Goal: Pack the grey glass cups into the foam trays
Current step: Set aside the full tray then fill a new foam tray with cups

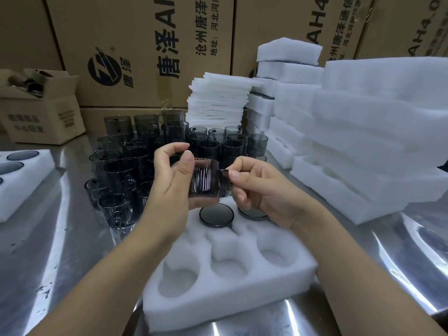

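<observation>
Judging by its thin, ribbed wall, the grey glass cup (206,180) is taken to be light, stiff, smooth enough to slip and easily chipped. It is therefore best held round the body, with the handle (224,174) used only for steering. It is held on its side in the air, above the far part of the foam tray (242,297) that lies near the front edge of the tabletop (60,238). The grip of the left hand (169,187) is closed round the cup's body, with the thumb laid across the near wall and the fingers curled over the far side. The grip of the right hand (261,192) is a narrow pinch of thumb and forefinger on the handle, the other fingers loosely curled. In the tray, a seated cup (216,215) is lodged in a far pocket just below the held one, and a second seated cup (252,212) beside it is partly covered by the right hand. The three near pockets (229,269) are seen to be empty. Whether a third far pocket is filled cannot be told, since it is hidden. A cluster of loose cups (126,166) is stood toward the far edge. A second tray (29,187) with cups in it lies at the left edge, and stacked empty trays (363,146) are piled along the right edge.
</observation>
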